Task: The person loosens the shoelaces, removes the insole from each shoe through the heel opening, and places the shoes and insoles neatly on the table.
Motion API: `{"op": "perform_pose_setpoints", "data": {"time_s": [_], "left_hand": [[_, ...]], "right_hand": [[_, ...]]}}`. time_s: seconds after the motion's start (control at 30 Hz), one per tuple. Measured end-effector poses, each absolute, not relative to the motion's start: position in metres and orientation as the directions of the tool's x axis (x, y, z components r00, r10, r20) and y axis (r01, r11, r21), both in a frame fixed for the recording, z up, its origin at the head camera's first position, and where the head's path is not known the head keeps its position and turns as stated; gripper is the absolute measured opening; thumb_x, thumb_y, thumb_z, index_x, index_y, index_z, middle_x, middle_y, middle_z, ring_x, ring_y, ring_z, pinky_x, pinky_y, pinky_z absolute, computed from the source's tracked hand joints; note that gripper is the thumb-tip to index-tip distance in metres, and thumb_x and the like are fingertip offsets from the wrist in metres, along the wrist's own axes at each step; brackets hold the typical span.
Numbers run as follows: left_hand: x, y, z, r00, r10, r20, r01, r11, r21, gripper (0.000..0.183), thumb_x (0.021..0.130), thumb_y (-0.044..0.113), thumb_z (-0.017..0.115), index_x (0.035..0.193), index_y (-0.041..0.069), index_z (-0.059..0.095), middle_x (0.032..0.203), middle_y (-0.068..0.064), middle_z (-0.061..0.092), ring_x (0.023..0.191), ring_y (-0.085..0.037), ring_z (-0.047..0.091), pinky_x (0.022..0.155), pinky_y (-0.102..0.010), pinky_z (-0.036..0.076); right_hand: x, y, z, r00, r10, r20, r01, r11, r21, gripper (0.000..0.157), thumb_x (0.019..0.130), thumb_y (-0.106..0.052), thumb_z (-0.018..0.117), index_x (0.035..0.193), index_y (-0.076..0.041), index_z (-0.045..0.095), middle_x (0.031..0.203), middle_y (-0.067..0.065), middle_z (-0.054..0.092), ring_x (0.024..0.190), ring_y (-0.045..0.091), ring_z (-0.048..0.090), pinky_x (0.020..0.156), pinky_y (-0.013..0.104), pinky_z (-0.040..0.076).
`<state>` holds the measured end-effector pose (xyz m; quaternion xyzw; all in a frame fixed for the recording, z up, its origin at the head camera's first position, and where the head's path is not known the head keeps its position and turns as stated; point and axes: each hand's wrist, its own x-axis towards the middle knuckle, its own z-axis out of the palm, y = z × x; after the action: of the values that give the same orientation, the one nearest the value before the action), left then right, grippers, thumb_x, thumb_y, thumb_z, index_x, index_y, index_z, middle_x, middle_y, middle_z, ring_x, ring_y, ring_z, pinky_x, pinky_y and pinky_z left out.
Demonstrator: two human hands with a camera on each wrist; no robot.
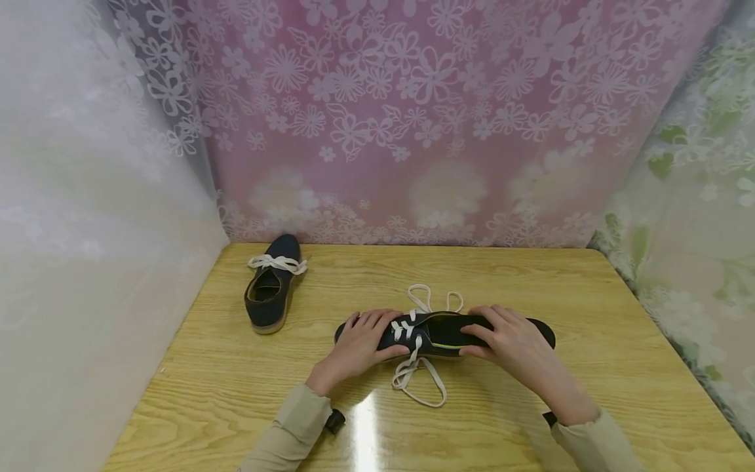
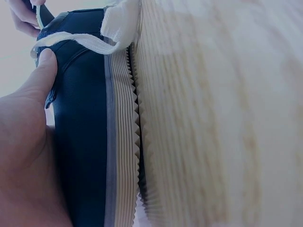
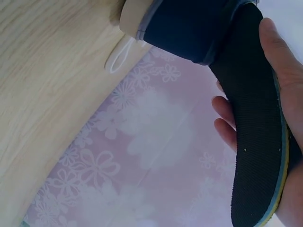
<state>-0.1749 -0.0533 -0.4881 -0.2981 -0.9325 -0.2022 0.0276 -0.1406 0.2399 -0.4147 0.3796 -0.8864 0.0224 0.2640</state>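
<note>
A dark navy lace-up shoe (image 2: 83, 137) with white laces (image 1: 435, 383) lies sideways on the table, its toe to the left. My left hand (image 1: 361, 344) grips the toe part from above, the thumb along the near side. In my right hand (image 1: 514, 342) is a black insole (image 3: 253, 118) with a yellow and blue edge, held between thumb and fingers. One end of the insole sits in the shoe's opening; the rest sticks out past the heel, raised and curved in the right wrist view. How deep it reaches inside is hidden.
A matching shoe (image 1: 268, 308) with a tied white bow stands at the back left of the wooden table (image 1: 236, 393). Flowered curtains (image 1: 377, 131) hang along the table's back and sides. Loose lace loops lie on both sides of the held shoe.
</note>
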Motion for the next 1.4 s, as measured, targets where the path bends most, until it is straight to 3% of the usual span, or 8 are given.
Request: {"op": "perform_pose_setpoints", "data": {"time_s": [0.63,0.87,1.17,1.4], "left_hand": [[-0.176,-0.055,-0.487,-0.828,0.540,0.149,0.552,0.743,0.377,0.067,0.085,0.067,0.041,0.142,0.033,0.030,0.141,0.004,0.038,0.130,-0.020,0.035,0.106,-0.054,0.021],[-0.175,-0.057,-0.485,-0.827,0.541,0.155,0.556,0.741,0.378,0.068,0.085,0.066,0.042,0.142,0.031,0.031,0.141,0.004,0.038,0.129,-0.021,0.036,0.106,-0.054,0.022],[-0.175,-0.054,-0.487,-0.826,0.543,0.151,0.557,0.742,0.374,0.069,0.084,0.067,0.040,0.142,0.030,0.032,0.141,0.004,0.038,0.130,-0.020,0.035,0.106,-0.054,0.022],[-0.176,-0.054,-0.489,-0.825,0.542,0.162,0.560,0.745,0.362,0.070,0.084,0.069,0.037,0.143,0.030,0.031,0.141,0.005,0.038,0.129,-0.020,0.036,0.105,-0.054,0.023]], "right_hand": [[-0.132,0.247,-0.411,-0.623,-0.625,0.470,-0.648,0.749,0.136,0.040,0.069,-0.046,0.073,0.100,-0.020,0.070,0.110,0.009,0.059,0.086,0.025,0.061,0.077,0.042,0.050],[-0.130,0.252,-0.412,-0.633,-0.608,0.479,-0.637,0.761,0.122,0.043,0.069,-0.047,0.073,0.103,-0.021,0.069,0.111,0.009,0.058,0.081,0.024,0.061,0.069,0.040,0.051],[-0.124,0.259,-0.415,-0.612,-0.596,0.520,-0.640,0.760,0.118,0.046,0.082,-0.059,0.055,0.105,-0.022,0.068,0.113,0.008,0.058,0.079,0.024,0.062,0.065,0.039,0.052],[-0.122,0.264,-0.408,-0.542,-0.550,0.636,-0.655,0.750,0.090,0.051,0.085,-0.062,0.046,0.106,-0.020,0.069,0.111,0.009,0.060,0.082,0.026,0.062,0.065,0.041,0.051]]}}
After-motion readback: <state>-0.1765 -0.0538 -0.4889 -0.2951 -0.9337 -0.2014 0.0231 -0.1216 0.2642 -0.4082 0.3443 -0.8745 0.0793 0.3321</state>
